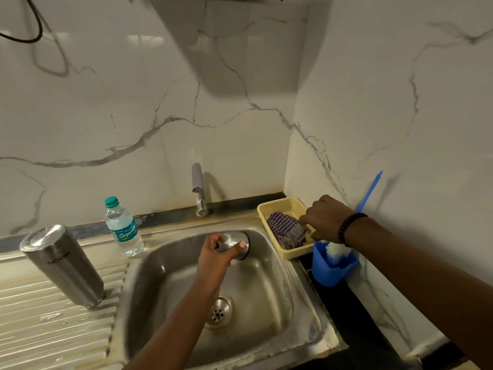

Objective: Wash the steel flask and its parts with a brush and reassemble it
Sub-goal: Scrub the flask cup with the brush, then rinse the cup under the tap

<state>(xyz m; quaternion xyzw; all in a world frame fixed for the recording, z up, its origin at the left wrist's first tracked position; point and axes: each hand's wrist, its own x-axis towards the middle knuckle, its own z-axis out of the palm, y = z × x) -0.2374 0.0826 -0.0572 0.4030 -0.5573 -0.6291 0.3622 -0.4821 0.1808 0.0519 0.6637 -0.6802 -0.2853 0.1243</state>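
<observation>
Reaching over the sink (269, 311), the left hand (216, 256) clamps the cap (236, 243), rim toward three o'clock. Right hand (326, 217) curls in the basket (277, 206); its grip is unclear. Flask (62, 265) stands inverted at nine o'clock.

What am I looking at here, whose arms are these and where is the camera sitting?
There is no machine here. The camera is worn on a person's head and looks down at their own two arms over a steel sink. The left hand holds the flask's steel cap above the basin. The right hand reaches into a yellow basket holding a checked cloth; whether its grip has closed on the cloth is unclear. The steel flask stands upside down on the drainboard, beside a water bottle. A brush sits in a blue holder, right of the tap.
</observation>
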